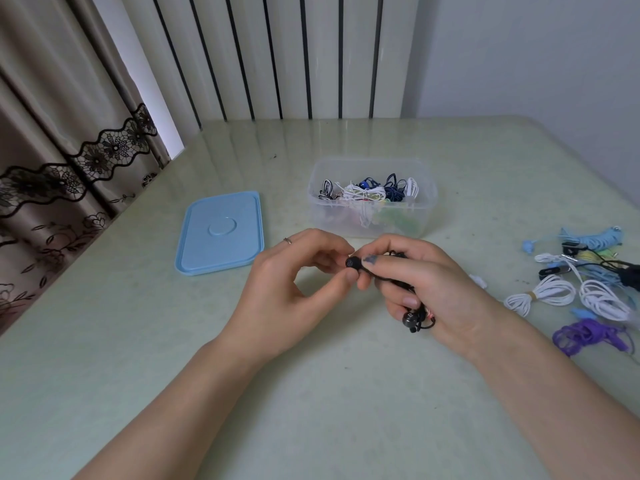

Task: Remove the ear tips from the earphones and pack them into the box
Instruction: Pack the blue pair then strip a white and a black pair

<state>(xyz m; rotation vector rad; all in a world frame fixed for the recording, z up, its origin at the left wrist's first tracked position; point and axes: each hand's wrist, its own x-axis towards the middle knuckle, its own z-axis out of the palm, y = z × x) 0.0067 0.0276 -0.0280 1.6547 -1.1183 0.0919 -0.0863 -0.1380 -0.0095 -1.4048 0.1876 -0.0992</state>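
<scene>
while the right hand (419, 289) clutches a bundled black earphone (398, 282), the left hand (298, 292) pinches the ear tip (352, 263) on its bud; the clear box (372, 197) of coiled earphones sits at twelve o'clock, its blue lid (221, 233) at ten, loose earphones (585, 285) at three.

clear plastic box (426, 188), glossy table (311, 393)

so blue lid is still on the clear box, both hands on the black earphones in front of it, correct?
Not quite. The head view shows the blue lid off, lying flat on the table to the left of the open clear box. The rest holds: the left hand and right hand both hold the black earphones in front of the box.
</scene>
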